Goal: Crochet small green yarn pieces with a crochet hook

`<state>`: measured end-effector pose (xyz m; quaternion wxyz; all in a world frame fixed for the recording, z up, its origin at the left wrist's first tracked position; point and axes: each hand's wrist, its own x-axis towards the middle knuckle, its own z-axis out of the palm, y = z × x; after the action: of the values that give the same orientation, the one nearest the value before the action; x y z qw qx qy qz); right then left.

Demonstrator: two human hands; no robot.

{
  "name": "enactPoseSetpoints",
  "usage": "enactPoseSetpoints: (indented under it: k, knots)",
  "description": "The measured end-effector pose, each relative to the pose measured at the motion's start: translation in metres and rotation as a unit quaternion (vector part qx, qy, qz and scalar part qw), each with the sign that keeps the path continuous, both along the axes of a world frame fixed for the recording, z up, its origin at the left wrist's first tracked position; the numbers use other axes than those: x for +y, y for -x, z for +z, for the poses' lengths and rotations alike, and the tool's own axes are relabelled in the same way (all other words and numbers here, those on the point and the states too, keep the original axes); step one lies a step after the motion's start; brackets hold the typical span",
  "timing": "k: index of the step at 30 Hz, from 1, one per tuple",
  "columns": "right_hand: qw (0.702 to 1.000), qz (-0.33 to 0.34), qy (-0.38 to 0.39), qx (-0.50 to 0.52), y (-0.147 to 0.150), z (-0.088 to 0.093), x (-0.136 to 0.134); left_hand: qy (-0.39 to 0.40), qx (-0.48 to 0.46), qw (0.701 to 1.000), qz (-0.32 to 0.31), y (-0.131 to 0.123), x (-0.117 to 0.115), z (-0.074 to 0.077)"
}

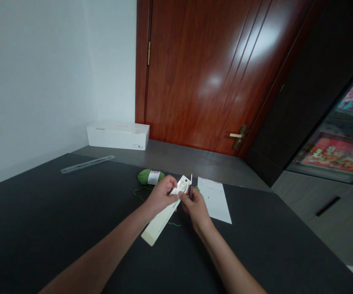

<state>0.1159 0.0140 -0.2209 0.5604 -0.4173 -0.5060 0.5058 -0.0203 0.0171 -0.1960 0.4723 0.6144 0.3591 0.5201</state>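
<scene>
Card (pixel 155 229), long and pale, is pinched by the left hand (pixel 164 191) over the table (pixel 56 220); the right hand (pixel 197 207), thumb against it, grips a dark-handled tool (pixel 191 191); green yarn (pixel 145 176) lies beyond.

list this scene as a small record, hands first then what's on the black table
left grip: on a long flat cream card, near its holed end
right grip: holds a dark-handled metal tool, kind unclear; thumb at the card
beyond left grip: green yarn ball in a white paper band
beside card: loose green strand
right: white rectangular paper sheet
far left: clear flat plastic strip
</scene>
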Motion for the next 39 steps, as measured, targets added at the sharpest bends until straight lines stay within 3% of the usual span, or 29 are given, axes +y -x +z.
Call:
enactPoseSetpoints:
  k: [4, 12, 29, 39]
  knots:
    - [1.0, -0.01, -0.007, 0.013, 0.0, 0.002, 0.0, 0.035, -0.024, 0.999, -0.026, -0.001, -0.002, 0.001]
    - [0.996, 0.058, 0.003, 0.073, 0.002, 0.002, 0.0, 0.048, -0.019, 0.999, -0.006, -0.003, -0.005, 0.005]
    - [0.996, 0.04, 0.028, 0.08, 0.004, -0.004, 0.004, 0.011, 0.026, 0.999, 0.024, -0.001, 0.004, -0.008]
    - [0.995, 0.032, 0.043, 0.08, 0.002, -0.003, 0.001, 0.024, 0.002, 1.0, 0.019, -0.002, 0.002, -0.01]
